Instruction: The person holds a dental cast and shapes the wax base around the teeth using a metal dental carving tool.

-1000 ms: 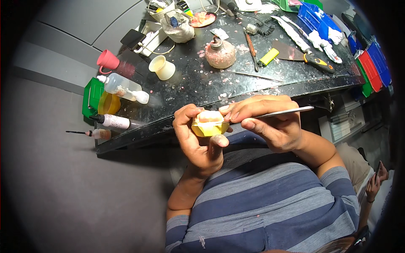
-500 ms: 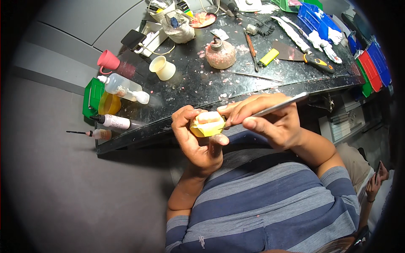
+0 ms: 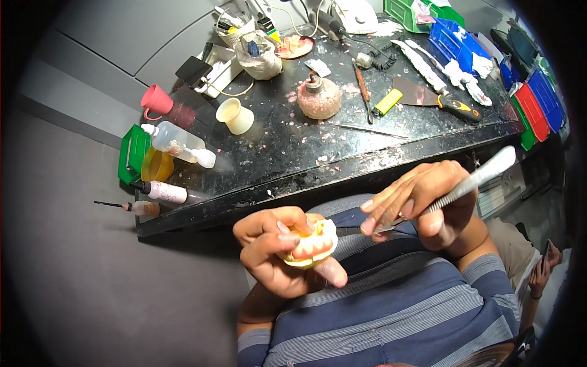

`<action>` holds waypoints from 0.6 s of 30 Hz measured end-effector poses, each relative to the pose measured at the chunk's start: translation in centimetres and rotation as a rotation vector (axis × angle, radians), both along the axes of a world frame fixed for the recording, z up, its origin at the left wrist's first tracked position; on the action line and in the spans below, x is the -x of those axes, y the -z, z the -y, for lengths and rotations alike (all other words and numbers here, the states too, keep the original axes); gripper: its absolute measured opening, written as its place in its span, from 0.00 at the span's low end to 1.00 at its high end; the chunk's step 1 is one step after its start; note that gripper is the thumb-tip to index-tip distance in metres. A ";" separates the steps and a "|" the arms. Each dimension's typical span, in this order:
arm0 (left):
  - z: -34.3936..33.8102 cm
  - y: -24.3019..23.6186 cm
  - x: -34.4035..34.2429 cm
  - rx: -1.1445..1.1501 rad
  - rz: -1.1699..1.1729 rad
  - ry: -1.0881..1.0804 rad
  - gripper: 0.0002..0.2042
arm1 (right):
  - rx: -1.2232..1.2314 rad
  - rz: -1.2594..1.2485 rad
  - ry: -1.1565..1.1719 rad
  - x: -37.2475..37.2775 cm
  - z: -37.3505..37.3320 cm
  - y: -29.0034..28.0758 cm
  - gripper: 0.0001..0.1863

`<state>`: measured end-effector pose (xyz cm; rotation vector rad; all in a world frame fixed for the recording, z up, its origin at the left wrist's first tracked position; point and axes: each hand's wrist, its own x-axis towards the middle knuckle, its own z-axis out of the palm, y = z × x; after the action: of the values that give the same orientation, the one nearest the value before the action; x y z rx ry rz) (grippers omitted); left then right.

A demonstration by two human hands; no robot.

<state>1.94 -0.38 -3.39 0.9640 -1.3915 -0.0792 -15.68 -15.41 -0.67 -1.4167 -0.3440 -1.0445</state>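
Observation:
My left hand (image 3: 268, 252) is closed around a yellow dental cast (image 3: 313, 246), with a pink wax band and pale teeth showing between the fingers and thumb. To its right, my right hand (image 3: 422, 199) grips a slim metal carving knife (image 3: 478, 178) with a ribbed handle. The knife's working end points left toward the cast, and a gap separates its visible part from the teeth. Both hands are held in front of my striped shirt, just off the near edge of the dark workbench (image 3: 263, 165).
On the bench stand a spirit burner (image 3: 319, 98), cream cup (image 3: 235, 116), pink mug (image 3: 157, 101) and squeeze bottle (image 3: 177, 142). Farther right lie a yellow lighter (image 3: 387, 102), scraper (image 3: 428, 98) and blue bin (image 3: 458, 40). Another person's hands (image 3: 541, 269) show at the far right.
The hands have moved lower and apart, my right hand with the knife shifting right, away from the cast. The cast has been turned, so its row of teeth now shows.

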 end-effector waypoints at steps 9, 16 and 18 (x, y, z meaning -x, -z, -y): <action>0.2 -0.2 0.6 -0.056 -0.036 -0.067 0.47 | 0.402 -0.219 0.179 -0.7 -1.1 -2.3 0.10; 0.4 0.3 0.2 -0.066 -0.069 -0.045 0.47 | 0.419 -0.215 0.171 -1.0 -1.0 -2.4 0.10; 0.4 1.0 -0.1 -0.052 -0.062 -0.047 0.47 | 0.376 -0.213 0.105 -1.3 -0.5 -2.1 0.09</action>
<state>2.06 -0.80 -4.43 1.0285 -1.3146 -0.1097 -14.38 -14.90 1.47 -1.8842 -0.3242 -0.9322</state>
